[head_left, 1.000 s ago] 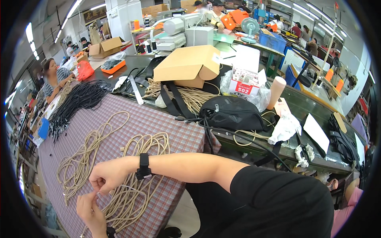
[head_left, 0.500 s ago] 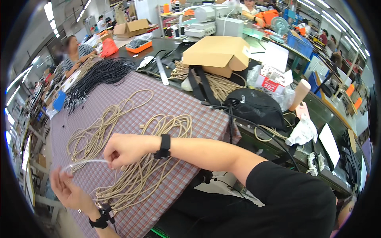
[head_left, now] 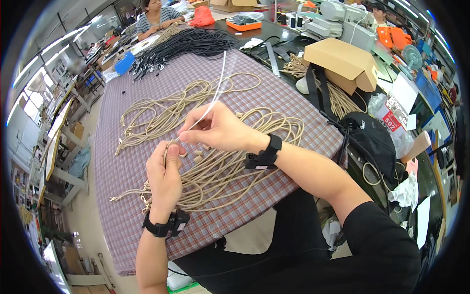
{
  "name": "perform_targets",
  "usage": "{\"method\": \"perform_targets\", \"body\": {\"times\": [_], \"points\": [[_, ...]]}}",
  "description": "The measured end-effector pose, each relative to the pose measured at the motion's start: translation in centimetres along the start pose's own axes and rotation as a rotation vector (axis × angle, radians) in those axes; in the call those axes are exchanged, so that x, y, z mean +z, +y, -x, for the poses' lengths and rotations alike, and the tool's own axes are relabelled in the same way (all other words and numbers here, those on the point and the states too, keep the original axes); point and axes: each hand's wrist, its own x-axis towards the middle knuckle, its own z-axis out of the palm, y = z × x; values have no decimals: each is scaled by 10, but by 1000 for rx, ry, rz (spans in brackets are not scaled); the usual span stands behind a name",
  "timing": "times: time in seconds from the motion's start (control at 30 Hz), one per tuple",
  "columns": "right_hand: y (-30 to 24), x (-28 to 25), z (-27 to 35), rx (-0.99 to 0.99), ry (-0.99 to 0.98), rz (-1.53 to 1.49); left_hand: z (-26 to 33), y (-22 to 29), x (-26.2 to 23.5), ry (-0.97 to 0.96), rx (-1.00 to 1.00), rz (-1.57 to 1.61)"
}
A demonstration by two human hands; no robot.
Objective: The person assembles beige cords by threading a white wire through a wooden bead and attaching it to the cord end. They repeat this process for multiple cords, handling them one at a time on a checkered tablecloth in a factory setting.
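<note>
My left hand [head_left: 165, 177] was curled shut around a beige cord [head_left: 166, 153], its end poking up near my fingertips. My right hand [head_left: 219, 130] pinched a thin white strip [head_left: 211, 98] between thumb and forefinger, right at the cord end; the strip ran up and away over the table. Both hands hovered just above the loose pile of beige cords [head_left: 230, 171] lying on the checked tablecloth [head_left: 122, 215]. A few small beige stoppers [head_left: 198, 156] lay on the pile just under my right hand. Another bundle of beige cords [head_left: 171, 108] lay farther back, black cords [head_left: 181, 44] beyond that. A cardboard box [head_left: 345, 61] and a black bag [head_left: 372, 142] sat to my right. Another person [head_left: 154, 14] sat at the far end.
</note>
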Motion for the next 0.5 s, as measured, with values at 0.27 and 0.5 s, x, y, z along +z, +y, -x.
{"method": "perform_targets", "body": {"times": [0.27, 0.5], "points": [[-12, 9, -6, -406, -30, 461, -14, -10, -2, 171, 169, -223], [-2, 11, 1, -373, -27, 548, -10, -4, -9, -71, 32, 67]]}}
